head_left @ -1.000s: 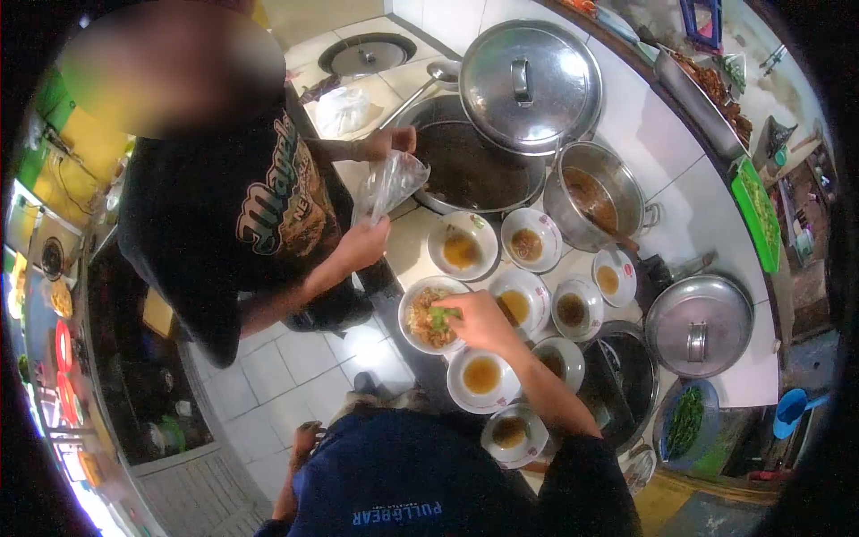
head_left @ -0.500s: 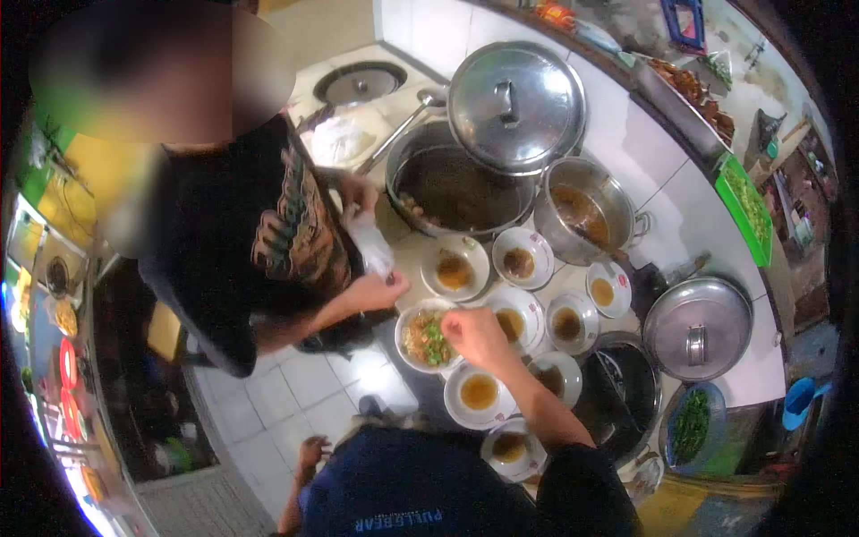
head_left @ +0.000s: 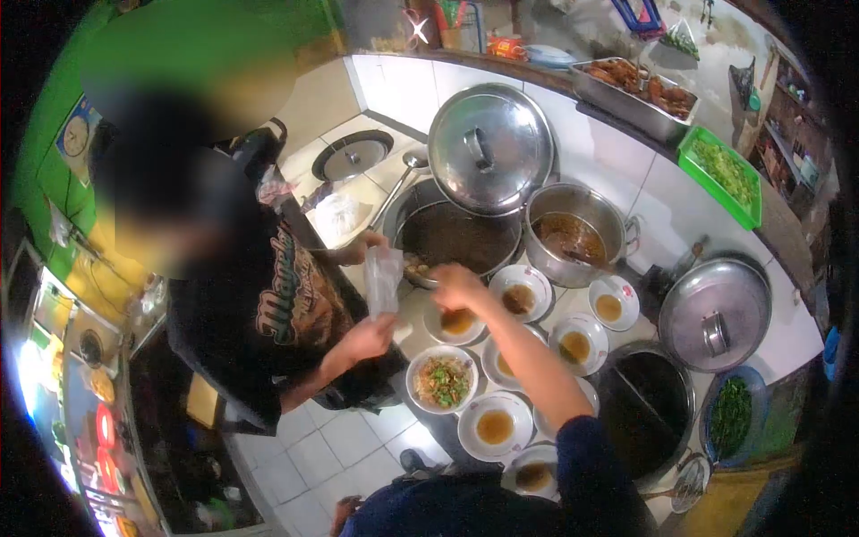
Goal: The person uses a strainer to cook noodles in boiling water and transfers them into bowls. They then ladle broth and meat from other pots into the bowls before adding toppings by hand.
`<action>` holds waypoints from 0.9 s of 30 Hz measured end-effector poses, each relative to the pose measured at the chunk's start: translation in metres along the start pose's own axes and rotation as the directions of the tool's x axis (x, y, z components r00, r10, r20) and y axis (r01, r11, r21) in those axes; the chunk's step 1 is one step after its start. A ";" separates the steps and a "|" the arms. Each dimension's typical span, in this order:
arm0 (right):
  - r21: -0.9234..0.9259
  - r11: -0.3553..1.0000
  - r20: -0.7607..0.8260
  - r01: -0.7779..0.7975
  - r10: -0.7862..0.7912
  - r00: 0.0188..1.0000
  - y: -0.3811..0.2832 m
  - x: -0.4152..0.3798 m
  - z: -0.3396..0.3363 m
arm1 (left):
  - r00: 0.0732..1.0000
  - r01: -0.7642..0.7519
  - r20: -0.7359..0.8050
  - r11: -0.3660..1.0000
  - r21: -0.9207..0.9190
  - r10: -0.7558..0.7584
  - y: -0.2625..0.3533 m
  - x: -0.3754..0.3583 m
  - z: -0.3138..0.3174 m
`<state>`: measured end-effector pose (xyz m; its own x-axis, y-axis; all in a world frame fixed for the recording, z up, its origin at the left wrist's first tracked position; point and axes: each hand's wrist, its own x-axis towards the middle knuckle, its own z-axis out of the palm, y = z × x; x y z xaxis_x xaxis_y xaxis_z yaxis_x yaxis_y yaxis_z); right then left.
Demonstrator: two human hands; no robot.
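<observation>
My right hand (head_left: 458,288) is over a white bowl of brown liquid (head_left: 456,324), close to the rim of a large pot (head_left: 412,208) of dark broth. Its fingers are curled together, and what they hold, if anything, is hidden. Nearer to me stands a bowl of noodles (head_left: 443,380) topped with chopped greens. Several more bowls sit around my forearm, among them a bowl with amber liquid (head_left: 494,427). My left hand (head_left: 344,512) hangs low beside my body at the bottom edge, mostly hidden, its fingers unclear.
To the left, a person (head_left: 295,304) in a black shirt holds a clear plastic bag (head_left: 385,282). A smaller pot (head_left: 573,201), a large lid (head_left: 490,148), a divided black pan (head_left: 640,403) and a basin of greens (head_left: 734,412) stand around the bowls. A green tray (head_left: 720,179) sits on the ledge.
My right hand has moved from the noodle bowl up to the bowl by the large pot. The other person has raised and spread the plastic bag. My view has shifted.
</observation>
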<state>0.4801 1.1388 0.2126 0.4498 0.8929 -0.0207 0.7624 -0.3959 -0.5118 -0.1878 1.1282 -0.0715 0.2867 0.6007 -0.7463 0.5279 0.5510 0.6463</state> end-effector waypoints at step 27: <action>0.674 0.594 0.506 -0.440 0.063 0.860 -0.228 -0.569 0.260 | 0.814 -0.212 0.581 0.924 0.318 -0.013 -0.060 0.119 -0.084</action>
<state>-0.0708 0.7766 0.1174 0.1995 0.8518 -0.4844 -0.0586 -0.4831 -0.8736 -0.2526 1.2155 -0.1854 0.6909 0.1446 -0.7084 0.6813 0.1977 0.7048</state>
